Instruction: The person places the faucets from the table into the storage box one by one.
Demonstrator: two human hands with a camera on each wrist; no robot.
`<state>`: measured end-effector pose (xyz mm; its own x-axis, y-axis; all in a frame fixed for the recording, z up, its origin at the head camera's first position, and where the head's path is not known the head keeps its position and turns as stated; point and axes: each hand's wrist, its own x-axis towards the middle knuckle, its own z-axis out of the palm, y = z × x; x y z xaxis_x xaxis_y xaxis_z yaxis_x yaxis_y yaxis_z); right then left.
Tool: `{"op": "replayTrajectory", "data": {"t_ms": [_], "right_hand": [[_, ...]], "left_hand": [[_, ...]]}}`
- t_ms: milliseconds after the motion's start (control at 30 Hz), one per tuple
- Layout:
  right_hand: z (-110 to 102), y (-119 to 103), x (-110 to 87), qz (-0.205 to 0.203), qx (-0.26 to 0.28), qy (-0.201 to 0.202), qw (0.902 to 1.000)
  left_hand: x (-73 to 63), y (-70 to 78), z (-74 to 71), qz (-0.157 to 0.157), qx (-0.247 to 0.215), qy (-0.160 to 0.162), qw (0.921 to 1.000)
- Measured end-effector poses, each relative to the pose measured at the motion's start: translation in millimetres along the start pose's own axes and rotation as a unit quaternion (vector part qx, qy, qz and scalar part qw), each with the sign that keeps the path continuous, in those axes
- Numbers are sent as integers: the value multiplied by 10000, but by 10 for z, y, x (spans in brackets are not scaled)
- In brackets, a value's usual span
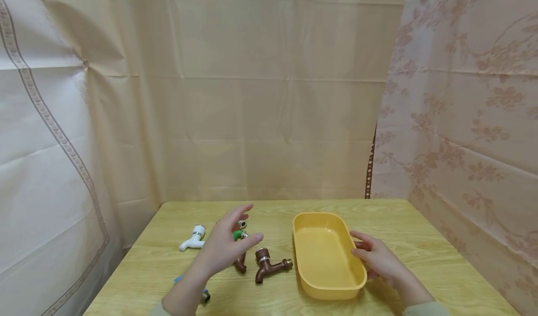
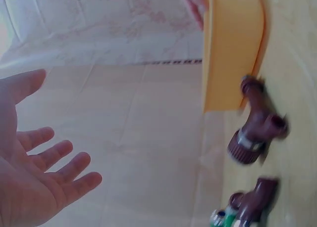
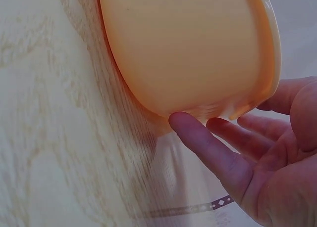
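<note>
A yellow plastic tray (image 1: 329, 293) sits on the right half of the table. My right hand (image 1: 380, 262) is at its right side, thumb over the rim and fingers against the outer wall (image 3: 188, 49). My left hand (image 1: 227, 241) hovers above several taps, fingers apart and holding nothing. Beside the tray lies a brown tap (image 1: 271, 268). A second brown tap (image 1: 241, 264) and a green tap (image 1: 238, 235) are partly hidden behind the left hand. To its left lies a white tap (image 1: 194, 240). Beneath the left wrist, a blue tap (image 1: 205, 297) is mostly covered.
The wooden table (image 1: 433, 241) carries everything. Behind it hangs a beige cloth (image 1: 269, 96), with a flower-patterned cloth (image 1: 475, 120) on the right and a pale cloth (image 1: 42, 166) on the left. Another tap's metal end (image 1: 242, 224) shows behind the left fingers.
</note>
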<state>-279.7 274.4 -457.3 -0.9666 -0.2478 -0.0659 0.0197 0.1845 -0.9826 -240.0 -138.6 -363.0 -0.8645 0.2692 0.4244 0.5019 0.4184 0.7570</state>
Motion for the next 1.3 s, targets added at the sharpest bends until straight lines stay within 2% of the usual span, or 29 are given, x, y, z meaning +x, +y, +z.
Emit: {"op": "replayTrajectory", "data": {"t_ms": [167,467,900,1133,1300], "right_hand": [[7,0,13,29,12,61,10000],[-3,-16,2,45,-14,71,10000],[1,-29,4,147,-22,98,9998],[-6,-18,-4,132,31,62,9999],[-6,3,2,144,38,53,9999]], "left_hand": [[-57,-60,-212,-115,645,187,9977],[-117,-236,-448,-558,1214,-1,9910],[-174,-475,-644,-1139,2077,-127,9715],[-190,-595,-675,-1289,2366,-187,9628],[-217,-698,-682,-1547,2608,-411,9520]]}}
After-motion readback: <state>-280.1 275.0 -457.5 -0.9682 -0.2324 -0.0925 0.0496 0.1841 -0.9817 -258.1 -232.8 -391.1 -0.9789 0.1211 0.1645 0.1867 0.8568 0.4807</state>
